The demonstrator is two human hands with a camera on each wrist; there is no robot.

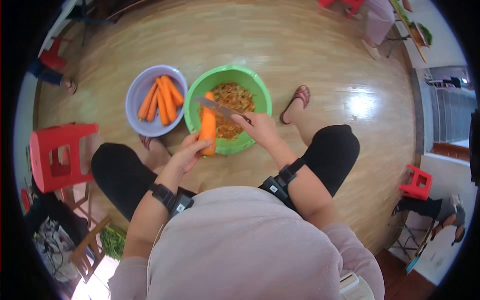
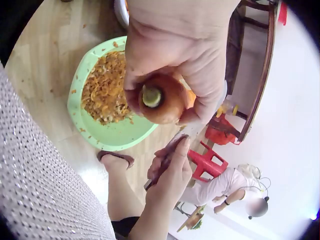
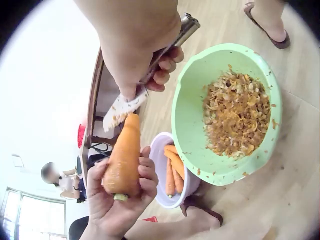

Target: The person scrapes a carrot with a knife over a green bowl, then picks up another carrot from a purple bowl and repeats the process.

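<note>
My left hand (image 1: 189,153) grips a thick carrot (image 1: 208,131) by its stem end, fingers and thumb wrapped around it. Its green stem stub faces the left wrist camera, and the narrow end points away from me. In my right hand (image 1: 261,131) is a knife (image 3: 125,107), held by its metal handle, with orange scraps stuck to the blade. The blade crosses close over the carrot's far end in the head view. Beneath both hands stands a green basin (image 1: 199,82), holding a heap of brown and orange peelings (image 3: 237,112).
Left of the green basin, a lavender basin (image 1: 133,97) holds several orange carrots (image 1: 161,102). My feet flank the basins. A red stool (image 1: 45,155) stands at the left, another red stool (image 1: 417,182) at the right. Other people sit around the room's edges.
</note>
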